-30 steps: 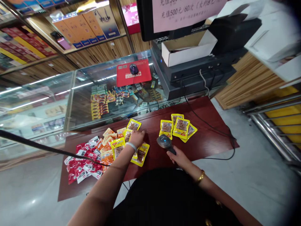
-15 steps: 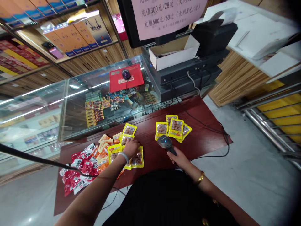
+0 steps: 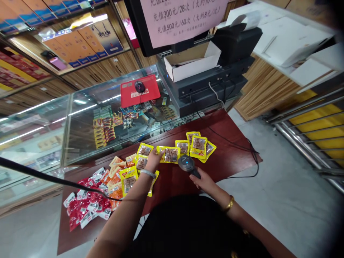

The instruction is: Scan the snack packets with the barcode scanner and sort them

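Note:
My left hand (image 3: 155,159) is closed on the left end of a yellow snack packet (image 3: 171,154), which lies sideways with its far end by the scanner head. A dark barcode scanner (image 3: 186,163) with a small blue light sits in my right hand (image 3: 202,179), fingers wrapped round its handle. Several yellow packets (image 3: 199,147) lie overlapping beyond the scanner. Under and around my left wrist are more yellow packets (image 3: 129,181), partly hidden by the forearm. Orange packets (image 3: 115,175) and a heap of red packets (image 3: 88,200) spread farther left.
A dark red tabletop (image 3: 228,143) bears the packets; a black cable (image 3: 252,172) hangs over its right edge. Behind stand a glass showcase (image 3: 80,125), a red mouse pad (image 3: 153,91) with a mouse, and a cash drawer (image 3: 199,91) under a white box (image 3: 192,68). Metal rails (image 3: 301,143) stand right.
My left hand has lifted a yellow packet from the left group and moved it right, toward the scanner. The scanner stays nearly in place; the view has shifted slightly.

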The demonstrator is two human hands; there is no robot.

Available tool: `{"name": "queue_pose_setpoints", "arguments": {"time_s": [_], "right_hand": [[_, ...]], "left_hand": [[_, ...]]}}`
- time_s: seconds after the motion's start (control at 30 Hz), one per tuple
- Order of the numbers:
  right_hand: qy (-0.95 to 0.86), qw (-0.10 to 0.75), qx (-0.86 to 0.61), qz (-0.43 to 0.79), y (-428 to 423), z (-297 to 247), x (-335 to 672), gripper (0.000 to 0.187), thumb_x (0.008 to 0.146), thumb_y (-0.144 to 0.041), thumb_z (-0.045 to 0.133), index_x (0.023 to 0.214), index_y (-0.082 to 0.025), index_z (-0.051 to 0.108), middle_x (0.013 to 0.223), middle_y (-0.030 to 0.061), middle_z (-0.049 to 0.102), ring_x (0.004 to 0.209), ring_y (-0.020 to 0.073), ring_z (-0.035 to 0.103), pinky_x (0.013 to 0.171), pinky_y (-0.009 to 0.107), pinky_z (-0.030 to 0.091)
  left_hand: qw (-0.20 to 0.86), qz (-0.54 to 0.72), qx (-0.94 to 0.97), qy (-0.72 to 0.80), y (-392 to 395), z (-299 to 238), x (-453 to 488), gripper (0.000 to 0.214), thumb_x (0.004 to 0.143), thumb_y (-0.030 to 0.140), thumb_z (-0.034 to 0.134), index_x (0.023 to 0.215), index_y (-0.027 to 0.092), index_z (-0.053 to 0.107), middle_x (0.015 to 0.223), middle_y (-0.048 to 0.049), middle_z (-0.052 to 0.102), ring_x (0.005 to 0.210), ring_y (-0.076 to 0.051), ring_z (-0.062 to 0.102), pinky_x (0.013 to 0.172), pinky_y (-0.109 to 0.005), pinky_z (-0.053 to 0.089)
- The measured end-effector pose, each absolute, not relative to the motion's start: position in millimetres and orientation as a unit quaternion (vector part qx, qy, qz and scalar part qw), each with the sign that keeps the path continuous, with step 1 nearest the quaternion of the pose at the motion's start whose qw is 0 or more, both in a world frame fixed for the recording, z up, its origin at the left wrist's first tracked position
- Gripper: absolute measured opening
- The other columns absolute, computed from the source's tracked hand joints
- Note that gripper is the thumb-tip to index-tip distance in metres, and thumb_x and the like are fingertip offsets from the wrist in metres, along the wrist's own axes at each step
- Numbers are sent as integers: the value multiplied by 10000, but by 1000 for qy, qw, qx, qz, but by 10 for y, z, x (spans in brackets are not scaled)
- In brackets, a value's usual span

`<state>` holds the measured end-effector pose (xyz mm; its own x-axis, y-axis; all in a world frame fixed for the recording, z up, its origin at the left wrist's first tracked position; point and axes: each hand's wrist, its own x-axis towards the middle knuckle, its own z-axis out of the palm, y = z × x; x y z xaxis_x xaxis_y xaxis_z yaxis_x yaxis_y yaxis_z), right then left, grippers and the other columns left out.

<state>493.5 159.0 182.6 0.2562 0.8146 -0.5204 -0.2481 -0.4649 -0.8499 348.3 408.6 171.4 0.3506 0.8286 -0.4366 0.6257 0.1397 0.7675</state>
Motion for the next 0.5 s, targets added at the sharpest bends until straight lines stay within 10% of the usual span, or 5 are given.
{"name": "queue_pose_setpoints", "arguments": {"time_s": [0.5], "right_hand": [[-179,488,-653,551,1502,1778,5034,589,799,-554,608,1216,-155,489,531,-97,465,399,91,418,410,221,336]], "left_hand": [[676,164,407,592,3857,1394,4107,337,754,430,648,923,149,567,786,-68,702,708,-190,687,652,-314,541]]}}
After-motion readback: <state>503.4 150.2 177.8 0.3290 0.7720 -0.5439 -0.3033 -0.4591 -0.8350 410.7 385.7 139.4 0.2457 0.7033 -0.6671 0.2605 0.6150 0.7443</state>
